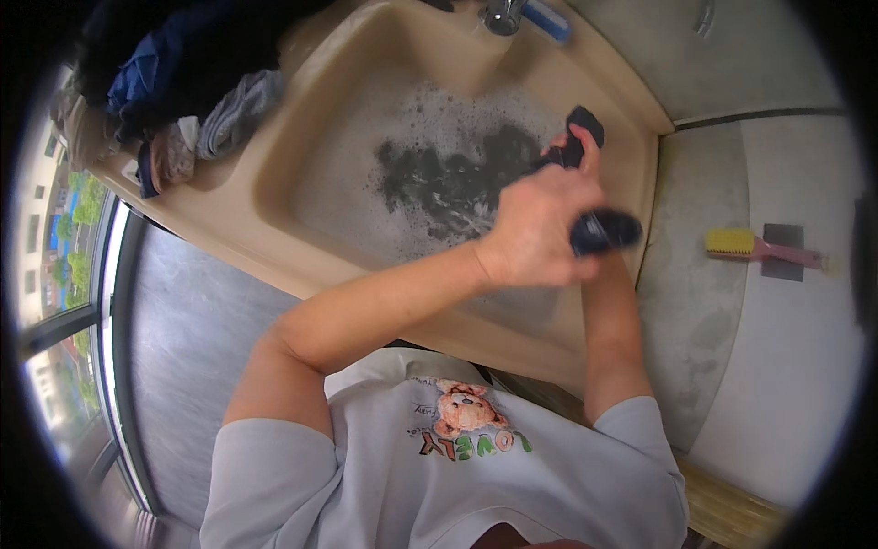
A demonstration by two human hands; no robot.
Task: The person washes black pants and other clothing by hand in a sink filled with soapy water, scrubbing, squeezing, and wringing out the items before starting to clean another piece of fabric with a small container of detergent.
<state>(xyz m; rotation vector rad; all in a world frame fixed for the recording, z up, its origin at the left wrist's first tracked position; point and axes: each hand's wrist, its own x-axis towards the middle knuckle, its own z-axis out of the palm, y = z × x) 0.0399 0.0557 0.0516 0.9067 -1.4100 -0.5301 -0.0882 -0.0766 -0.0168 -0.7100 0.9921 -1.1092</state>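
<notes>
A black sock is bunched in both my hands above the right side of a beige sink. My left hand is closed round it, and one dark end sticks out to the right of the fist. Just beyond, my right hand grips another part, with the other end showing above its fingers. The left hand crosses in front of the right wrist and hides part of it. Some motion blur softens the fingers. Below the hands lies soapy, greyish water with foam and a dark patch in it.
Heaped on the sink's left ledge are dark clothes and a grey sock-like piece. A metal tap stands at the back, beside a blue-and-white brush. On the right wall hangs a pink-handled brush with yellow bristles.
</notes>
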